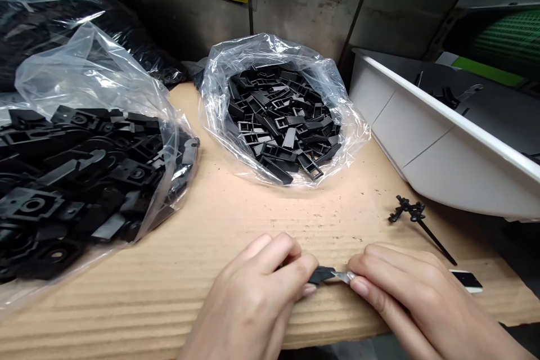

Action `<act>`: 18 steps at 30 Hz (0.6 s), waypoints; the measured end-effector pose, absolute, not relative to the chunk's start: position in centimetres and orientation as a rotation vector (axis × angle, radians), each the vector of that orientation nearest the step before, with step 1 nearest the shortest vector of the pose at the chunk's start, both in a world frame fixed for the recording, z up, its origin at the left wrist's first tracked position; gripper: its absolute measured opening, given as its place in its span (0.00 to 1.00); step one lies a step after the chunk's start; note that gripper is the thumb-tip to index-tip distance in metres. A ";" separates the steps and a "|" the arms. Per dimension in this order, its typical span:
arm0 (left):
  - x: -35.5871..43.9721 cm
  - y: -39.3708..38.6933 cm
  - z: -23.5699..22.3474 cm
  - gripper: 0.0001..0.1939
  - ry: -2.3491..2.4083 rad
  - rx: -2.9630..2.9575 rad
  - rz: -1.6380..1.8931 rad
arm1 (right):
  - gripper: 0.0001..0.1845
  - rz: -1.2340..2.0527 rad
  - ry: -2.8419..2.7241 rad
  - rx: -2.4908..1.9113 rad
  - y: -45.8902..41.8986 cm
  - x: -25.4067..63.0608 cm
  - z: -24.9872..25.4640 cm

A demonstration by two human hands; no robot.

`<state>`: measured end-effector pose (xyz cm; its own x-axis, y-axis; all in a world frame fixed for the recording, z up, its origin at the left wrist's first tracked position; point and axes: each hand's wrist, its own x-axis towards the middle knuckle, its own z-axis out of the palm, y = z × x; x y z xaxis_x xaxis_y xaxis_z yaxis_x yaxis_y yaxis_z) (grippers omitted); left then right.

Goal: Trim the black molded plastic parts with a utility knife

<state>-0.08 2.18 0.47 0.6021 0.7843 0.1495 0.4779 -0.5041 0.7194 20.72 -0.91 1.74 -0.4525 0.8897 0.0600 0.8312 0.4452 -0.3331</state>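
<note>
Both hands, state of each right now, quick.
Left hand: closed, holding a small black part.
Right hand: closed, holding a knife, its blade at the part's end.

The worktop (147, 298) surface is matt brown cardboard, faintly ridged. The left bag (88, 62) and the middle bag (261, 48) are 2 crinkled, glossy sheets of clear plastic film. Their black parts (287, 124) look like smooth, hard plastic with a satin sheen. The pale bin (405, 129) looks like smooth plastic; the back panels (295, 5), dull, scuffed metal. The blade (342, 276) is bright metal, the small black piece (323, 274) matt plastic.
</note>
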 end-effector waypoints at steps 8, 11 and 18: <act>-0.1 2.4 0.3 0.11 0.986 2.216 0.632 | 0.12 0.348 -2.529 -1.440 -0.6 20.7 1.6; -0.2 2.5 0.1 0.10 0.964 2.241 0.658 | 0.13 0.343 -2.548 -1.430 -0.5 20.7 1.8; -0.2 2.4 0.0 0.11 0.965 2.361 0.638 | 0.13 0.429 -2.548 -1.419 0.0 20.8 1.9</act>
<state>-0.19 2.39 0.00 0.6376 0.7358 0.2282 0.4979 -0.6197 0.6067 20.78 0.03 1.88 -0.5219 0.8526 0.0277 0.7965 0.4986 -0.3421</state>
